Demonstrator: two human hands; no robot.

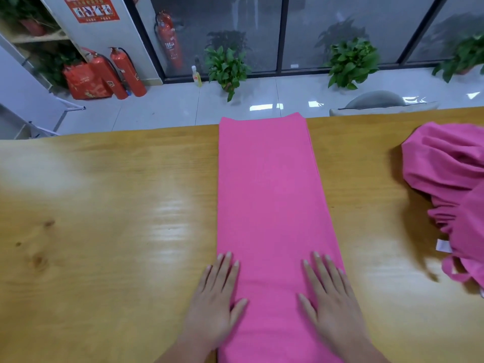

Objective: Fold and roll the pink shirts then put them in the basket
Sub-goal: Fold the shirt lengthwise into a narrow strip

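The shirt point(269, 195) is lying folded in a long strip on the worktop point(104, 205); left hand point(217, 294) and right hand point(330, 297) are pressing flat, fingers straight, on its near end; rolling should be starting tight and even from here.

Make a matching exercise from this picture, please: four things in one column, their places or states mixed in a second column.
1 folded shirt
2 shirt pile
3 left hand
4 fire extinguishers

a standing on the floor
b crumpled at the table's right end
c long flat strip, mid-table
d fingers straight, on the strip's left edge

Pairs: 1-c, 2-b, 3-d, 4-a
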